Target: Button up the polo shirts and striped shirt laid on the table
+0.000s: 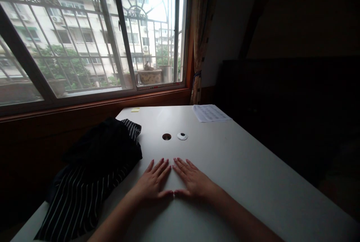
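The left hand [155, 178] and right hand [194, 180] lie open and empty on the desk [239, 170]; flat palms and loose wrists should keep them steady. The cloth [105, 148] is left of them, the cap [179, 137] beyond their fingertips.

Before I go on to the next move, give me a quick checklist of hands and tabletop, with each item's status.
1. Left hand empty, palm down: ok.
2. Right hand empty, palm down: ok.
3. Round hole covered: not ok, open; the white disc lies to its right.
4. Papers away from both hands: ok, at the far edge.
5. Left forearm clear of the dark cloth: cannot tell near the picture's bottom edge.
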{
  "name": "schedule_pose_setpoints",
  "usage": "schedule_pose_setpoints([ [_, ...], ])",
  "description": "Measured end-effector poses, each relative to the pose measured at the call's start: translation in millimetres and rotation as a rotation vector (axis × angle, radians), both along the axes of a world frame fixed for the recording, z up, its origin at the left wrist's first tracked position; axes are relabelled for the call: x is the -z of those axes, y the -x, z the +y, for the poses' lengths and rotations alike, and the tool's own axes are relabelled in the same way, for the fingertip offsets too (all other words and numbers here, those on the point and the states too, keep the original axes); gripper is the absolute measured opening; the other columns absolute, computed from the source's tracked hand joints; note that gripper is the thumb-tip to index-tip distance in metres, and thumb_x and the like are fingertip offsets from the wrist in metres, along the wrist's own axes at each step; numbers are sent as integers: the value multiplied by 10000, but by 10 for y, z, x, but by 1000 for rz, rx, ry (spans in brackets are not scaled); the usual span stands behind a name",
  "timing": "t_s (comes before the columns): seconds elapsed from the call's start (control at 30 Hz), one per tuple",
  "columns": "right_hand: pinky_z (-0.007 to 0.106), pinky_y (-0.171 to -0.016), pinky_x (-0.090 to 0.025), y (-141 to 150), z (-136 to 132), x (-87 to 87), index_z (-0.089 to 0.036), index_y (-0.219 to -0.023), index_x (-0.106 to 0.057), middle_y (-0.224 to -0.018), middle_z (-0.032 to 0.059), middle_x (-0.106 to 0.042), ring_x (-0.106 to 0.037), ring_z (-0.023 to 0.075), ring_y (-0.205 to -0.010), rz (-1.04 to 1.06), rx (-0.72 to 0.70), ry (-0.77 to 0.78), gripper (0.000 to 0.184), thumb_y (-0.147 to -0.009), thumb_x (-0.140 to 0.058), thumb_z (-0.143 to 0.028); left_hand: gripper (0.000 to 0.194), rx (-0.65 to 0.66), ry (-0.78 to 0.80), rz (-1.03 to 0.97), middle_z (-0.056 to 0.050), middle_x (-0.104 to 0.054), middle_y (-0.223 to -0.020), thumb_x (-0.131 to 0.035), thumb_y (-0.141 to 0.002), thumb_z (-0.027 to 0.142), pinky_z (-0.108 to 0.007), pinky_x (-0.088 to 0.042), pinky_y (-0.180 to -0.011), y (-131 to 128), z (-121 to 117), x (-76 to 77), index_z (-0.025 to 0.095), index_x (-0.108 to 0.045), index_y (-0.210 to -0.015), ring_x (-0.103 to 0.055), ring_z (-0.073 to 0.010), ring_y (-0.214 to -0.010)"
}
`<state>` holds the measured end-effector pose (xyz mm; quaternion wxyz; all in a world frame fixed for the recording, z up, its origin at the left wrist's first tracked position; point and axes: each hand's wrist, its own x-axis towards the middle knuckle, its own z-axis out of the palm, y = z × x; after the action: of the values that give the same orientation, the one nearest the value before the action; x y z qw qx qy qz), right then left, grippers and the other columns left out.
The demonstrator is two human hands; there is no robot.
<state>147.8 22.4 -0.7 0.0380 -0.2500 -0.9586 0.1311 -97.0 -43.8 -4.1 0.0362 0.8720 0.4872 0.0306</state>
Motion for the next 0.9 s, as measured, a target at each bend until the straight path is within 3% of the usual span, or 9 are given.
schedule_pose_setpoints([
  [0.23, 508, -1222, -64, 17, -28, -48, -152, -1558, -147, -1618, 123, -68, -67, 293, -1504, -22, 12, 6, 921, -890, -335, -758, 830, -6, 3, -26, -53, -23, -1618, -290, -931, 721, -539, -58, -1210, -9, -5, 9, 265, 3, -1559, -48, -300, -1497],
  [0.9, 490, -1227, -39, -13, 10, 27, -181, -1563, -130, -1622, 111, -44, -59, 293, -1504, 11, 5, 20, 919, -885, -349, -761, 827, 18, -41, 8, -61, -43, -1618, -292, -938, 710, -516, -68, -1213, 9, 10, 39, 264, 26, -1557, -74, -305, -1494],
])
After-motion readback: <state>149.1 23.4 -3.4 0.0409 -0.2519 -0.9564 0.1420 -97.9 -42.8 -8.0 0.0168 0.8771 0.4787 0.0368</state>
